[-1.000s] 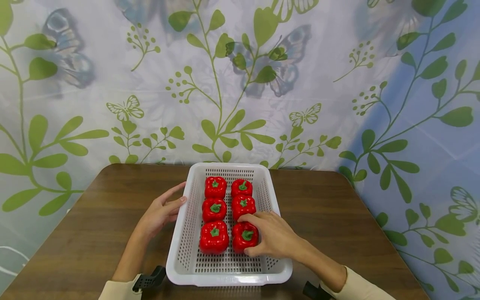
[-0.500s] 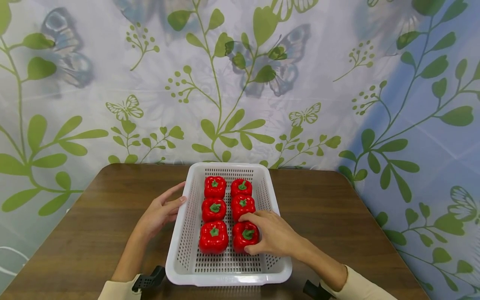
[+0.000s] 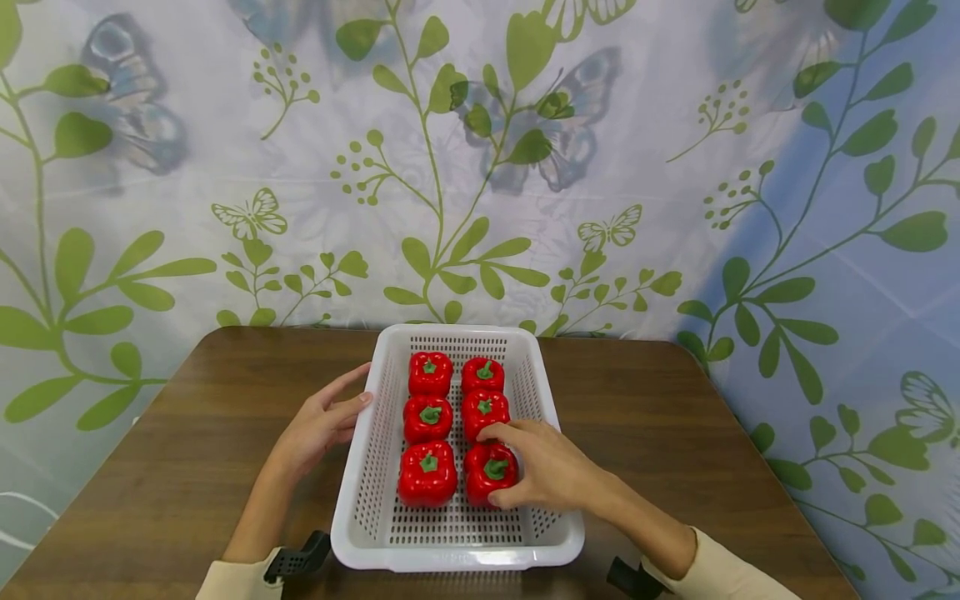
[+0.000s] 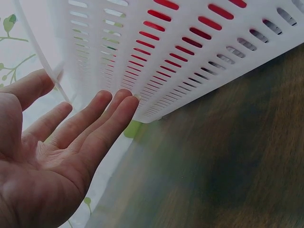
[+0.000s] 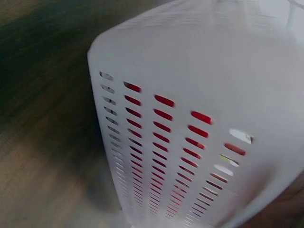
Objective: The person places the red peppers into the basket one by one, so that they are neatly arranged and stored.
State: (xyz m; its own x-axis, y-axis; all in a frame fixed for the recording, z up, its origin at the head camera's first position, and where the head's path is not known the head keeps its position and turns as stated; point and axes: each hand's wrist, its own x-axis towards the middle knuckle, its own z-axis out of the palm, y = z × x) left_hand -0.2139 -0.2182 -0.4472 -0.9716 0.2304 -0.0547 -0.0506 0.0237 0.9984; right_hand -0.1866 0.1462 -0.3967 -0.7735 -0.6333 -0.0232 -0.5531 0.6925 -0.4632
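A white perforated plastic basket (image 3: 457, 560) stands on the table with several red bell peppers in two columns. At the front of the right column, my right hand (image 3: 551, 467) holds a red bell pepper (image 3: 486, 482) between thumb and fingers. The pepper sits at the basket floor, its green stem up. My left hand (image 3: 318, 429) rests its thumb and fingers against the basket's left rim. In the left wrist view, that hand (image 4: 61, 161) has nearly straight fingers beside the slotted wall. The right wrist view shows mostly the basket's wall (image 5: 213, 61); the right hand's grip is hidden there.
The brown wooden table (image 3: 630, 400) extends on both sides of the basket. A curtain (image 3: 480, 167) with leaves and butterflies hangs behind the table. Dark straps with devices (image 3: 300, 558) sit on both wrists. A white cable (image 3: 18, 521) lies at the far left.
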